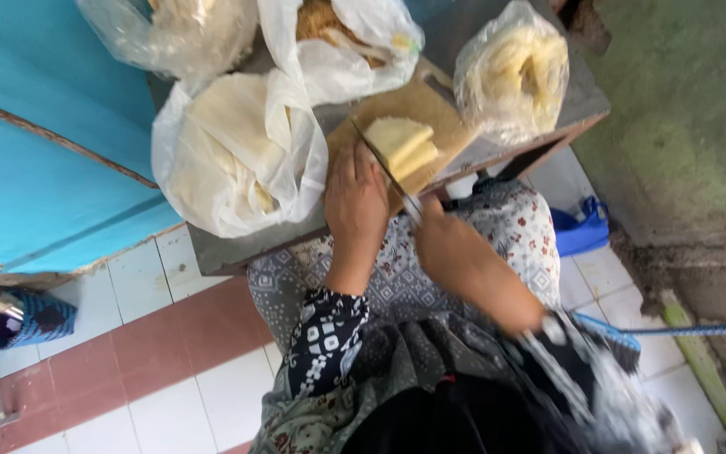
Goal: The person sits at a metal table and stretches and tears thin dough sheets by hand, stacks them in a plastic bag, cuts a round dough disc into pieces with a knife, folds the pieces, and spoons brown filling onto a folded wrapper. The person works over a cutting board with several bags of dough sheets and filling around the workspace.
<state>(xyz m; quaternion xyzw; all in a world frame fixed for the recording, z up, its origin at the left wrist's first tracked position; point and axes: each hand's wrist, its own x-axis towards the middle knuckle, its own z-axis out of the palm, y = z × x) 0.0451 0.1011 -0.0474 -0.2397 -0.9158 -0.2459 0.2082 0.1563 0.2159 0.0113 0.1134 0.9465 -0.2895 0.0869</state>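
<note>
i'm bracing left hand flat on cutting board, steadying it; right hand is gripping knife over pale dough slab.

large bag: a clear, whitish plastic bag sits at the left of the desk, open at the top, bulging with pale cream sheets.
top-left bag: a crumpled clear plastic bag at the upper edge, pale contents, partly cut off by the frame.
top-middle bag: a white-clear plastic bag just right of it, holding tan-brown pieces, its mouth open.
right bag: a rounded clear bag at the desk's right corner, filled with yellowish coiled strands.
floor bag: a blue plastic bag lies on the tiles below the right corner.
labels, signs, screens: none visible.
</note>
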